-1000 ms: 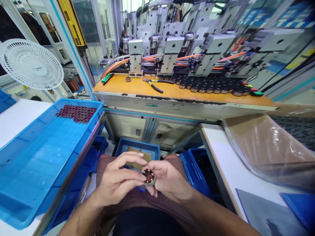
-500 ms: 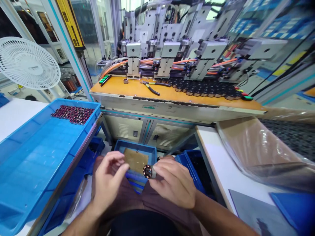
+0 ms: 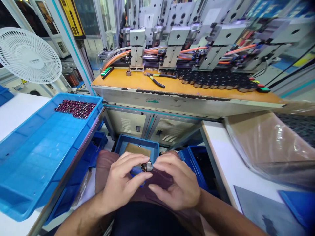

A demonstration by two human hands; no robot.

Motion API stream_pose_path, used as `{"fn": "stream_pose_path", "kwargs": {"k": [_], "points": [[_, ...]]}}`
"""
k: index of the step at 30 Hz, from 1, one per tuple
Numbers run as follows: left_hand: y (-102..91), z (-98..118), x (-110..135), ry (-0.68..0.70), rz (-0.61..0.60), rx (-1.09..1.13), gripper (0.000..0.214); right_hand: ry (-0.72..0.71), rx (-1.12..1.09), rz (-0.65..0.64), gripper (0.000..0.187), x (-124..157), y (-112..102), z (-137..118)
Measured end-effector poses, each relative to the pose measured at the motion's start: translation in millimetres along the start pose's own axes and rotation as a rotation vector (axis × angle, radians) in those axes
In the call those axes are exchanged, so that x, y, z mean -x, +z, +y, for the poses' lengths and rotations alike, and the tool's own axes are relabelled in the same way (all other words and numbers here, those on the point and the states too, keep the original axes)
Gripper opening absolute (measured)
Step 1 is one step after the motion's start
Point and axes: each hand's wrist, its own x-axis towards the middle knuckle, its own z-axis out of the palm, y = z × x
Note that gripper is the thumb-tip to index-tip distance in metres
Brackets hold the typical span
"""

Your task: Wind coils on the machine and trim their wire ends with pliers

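Observation:
A small round copper-wound motor part point(image 3: 147, 167) sits between my two hands over my lap. My left hand point(image 3: 123, 182) curls its fingers round the part from the left and pinches it. My right hand point(image 3: 176, 183) grips it from the right with thumb and fingertips. Just beyond the hands, a small blue bin point(image 3: 137, 147) with a brown sheet inside stands on the floor.
A large blue tray point(image 3: 36, 157) on the left holds several dark red wound parts point(image 3: 75, 108) at its far end. Ahead is an orange machine bench point(image 3: 177, 88) with pliers point(image 3: 155, 80) and rows of dark parts point(image 3: 216, 80). White fan point(image 3: 31, 55) at left; plastic-covered tray point(image 3: 270, 144) at right.
My left hand, apart from the part half a second ago, has come back and closed on it. Both hands shifted slightly lower, and the part has turned.

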Motion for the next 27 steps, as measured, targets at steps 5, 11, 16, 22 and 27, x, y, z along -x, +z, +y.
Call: {"fn": "stream_pose_path", "kwargs": {"k": [5,11,16,22,27], "points": [[1.3,1,0,-0.012,0.018,0.026,0.032,0.099,-0.134,0.036,0.013,-13,-2,-12],[3.7,-2,3,-0.289,0.071,0.458,0.029,0.261,-0.255,0.080,0.016,-9,2,-14],[5.9,-5,3,-0.291,0.047,0.589,0.027,0.338,-0.334,0.092,0.014,-5,1,-13],[5.0,-2,1,-0.255,0.032,0.512,0.025,0.409,-0.384,0.090,0.011,0,1,-7],[-5.4,-1,2,-0.087,0.063,0.149,0.029,0.549,-0.270,0.183,0.009,6,-9,4]]}}
